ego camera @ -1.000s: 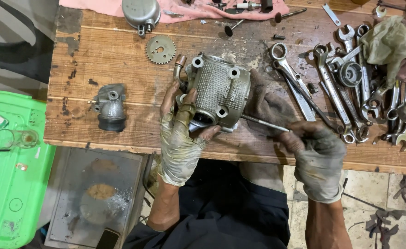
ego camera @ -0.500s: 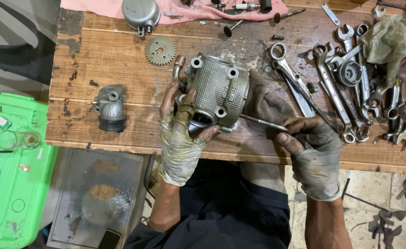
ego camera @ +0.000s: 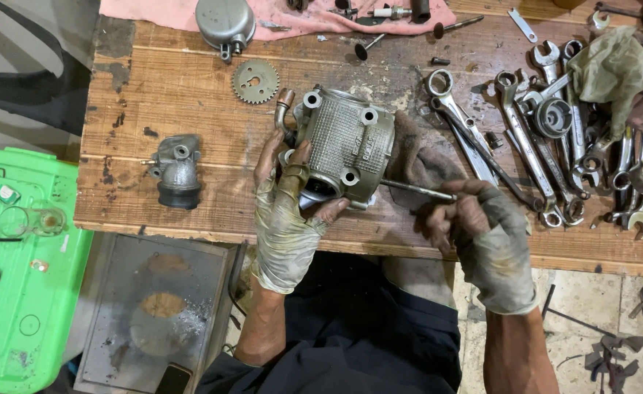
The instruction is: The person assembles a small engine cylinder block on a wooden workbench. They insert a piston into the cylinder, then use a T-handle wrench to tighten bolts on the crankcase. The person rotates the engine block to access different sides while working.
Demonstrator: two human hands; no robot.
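Looking down from your head, your left hand (ego camera: 286, 219) was wrapped tight around the near side of the grey ribbed metal engine block (ego camera: 345, 146) on the wooden bench (ego camera: 190, 95). It looked heavy, hard and greasy. Your right hand (ego camera: 482, 222) pinched a thin steel rod (ego camera: 416, 190) poking into it.

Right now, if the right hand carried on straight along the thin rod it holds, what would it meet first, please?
The right hand points its thin metal rod leftward at the finned engine cylinder head, so it would probably meet that first; the rod tip already looks against it.
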